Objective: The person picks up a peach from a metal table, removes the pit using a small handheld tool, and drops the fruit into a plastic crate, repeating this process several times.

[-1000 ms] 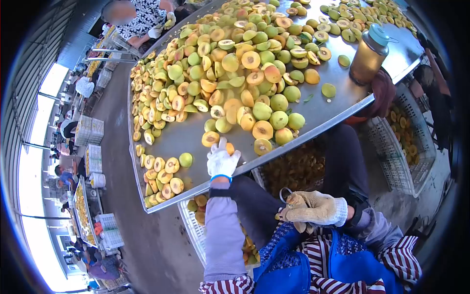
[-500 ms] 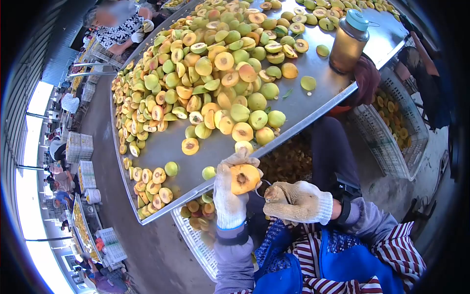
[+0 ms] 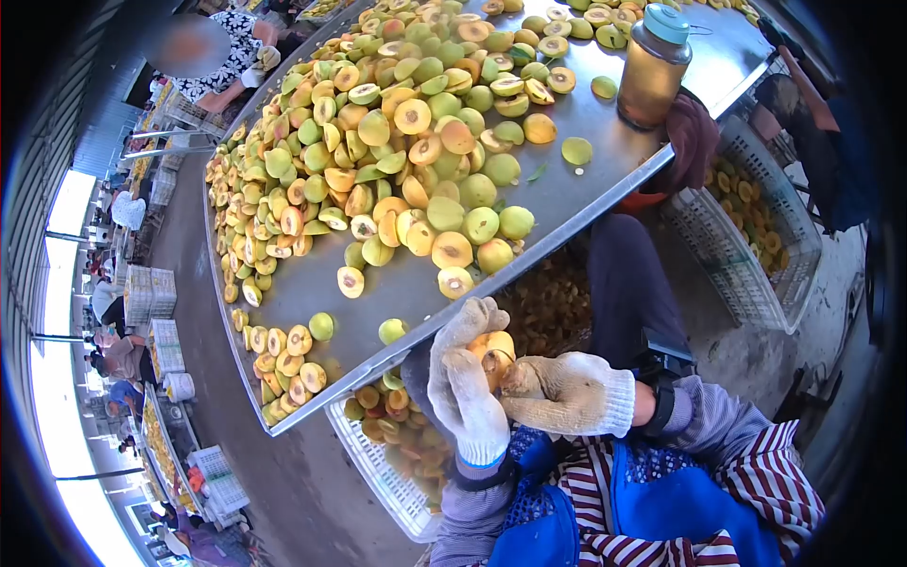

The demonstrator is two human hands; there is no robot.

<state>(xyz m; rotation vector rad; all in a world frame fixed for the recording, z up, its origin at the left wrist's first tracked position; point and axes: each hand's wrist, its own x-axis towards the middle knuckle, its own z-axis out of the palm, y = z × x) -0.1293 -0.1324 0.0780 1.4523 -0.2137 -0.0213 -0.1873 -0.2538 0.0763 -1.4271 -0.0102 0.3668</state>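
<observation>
My left hand (image 3: 465, 387), in a whitish knit glove, is closed around a yellow peach half (image 3: 493, 348) just past the table's near edge. My right hand (image 3: 572, 392), in a stained glove, grips a small pitting tool whose thin metal loop (image 3: 490, 361) meets the cut face of the fruit. The tool's handle is hidden inside the glove. Beyond my hands, a large pile of halved peaches (image 3: 412, 116) covers much of the metal table (image 3: 378, 307). A smaller cluster of halves (image 3: 288, 364) sits in the table's near left corner.
A white crate of peach halves (image 3: 373, 472) is below the table edge at left; another crate (image 3: 746, 283) stands at right. A bottle (image 3: 654, 76) stands on the table near a dark red cloth (image 3: 692, 142). Another person (image 3: 227, 61) is across the table.
My hands have come together: the left has turned the peach half toward the right, and the tool's loop, earlier apart from the fruit, now meets it. The view has shifted slightly.
</observation>
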